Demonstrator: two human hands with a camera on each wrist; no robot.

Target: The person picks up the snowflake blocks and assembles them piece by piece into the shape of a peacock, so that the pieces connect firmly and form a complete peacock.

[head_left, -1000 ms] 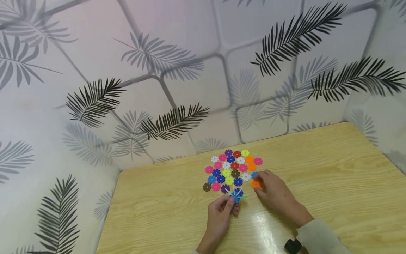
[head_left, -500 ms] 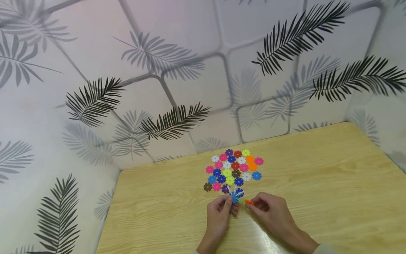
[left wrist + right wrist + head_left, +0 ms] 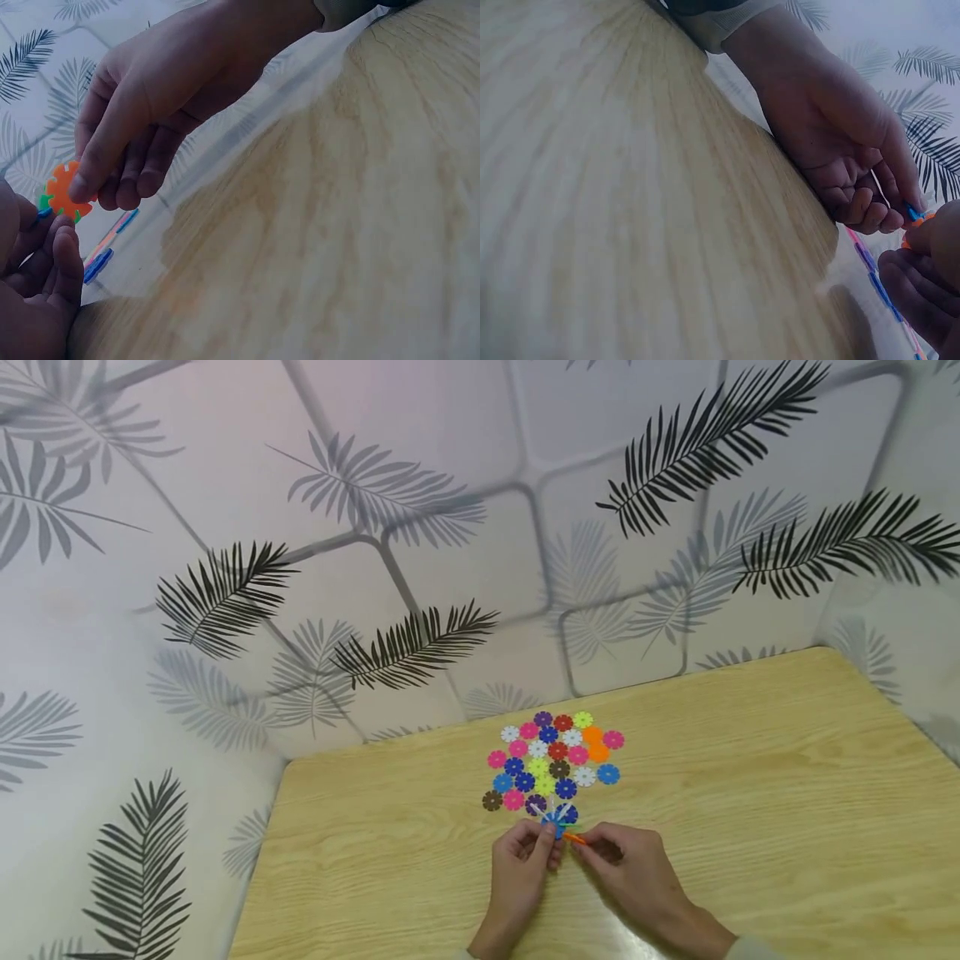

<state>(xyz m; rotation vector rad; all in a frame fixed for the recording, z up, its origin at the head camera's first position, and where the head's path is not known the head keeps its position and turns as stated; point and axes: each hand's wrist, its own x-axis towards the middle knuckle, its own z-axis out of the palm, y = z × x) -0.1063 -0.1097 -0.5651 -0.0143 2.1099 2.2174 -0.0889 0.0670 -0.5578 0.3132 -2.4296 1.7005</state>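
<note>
My left hand (image 3: 520, 868) pinches a light-blue notched disc (image 3: 553, 823) between thumb and fingers. Several white discs (image 3: 562, 810) and a green disc (image 3: 45, 202) stand edge-on out of its rim. My right hand (image 3: 630, 864) pinches an orange notched disc (image 3: 66, 191) by its edge. In the head view the orange disc reaches the right side of the blue one, just below the green disc. Both hands are close together over the table, thumbs facing each other. In the right wrist view the orange disc is mostly hidden behind my right fingers.
Several rows of loose discs lie flat on the wooden table (image 3: 360, 843) beyond my hands, among them a pink disc (image 3: 613, 740), a brown disc (image 3: 492, 800) and a light-blue disc (image 3: 608, 774). A leaf-patterned wall (image 3: 465, 568) rises behind the table's far edge.
My right hand has picked up the orange disc from the right edge of the loose discs and brought it left and nearer, against the blue disc. My left hand has kept its place.
</note>
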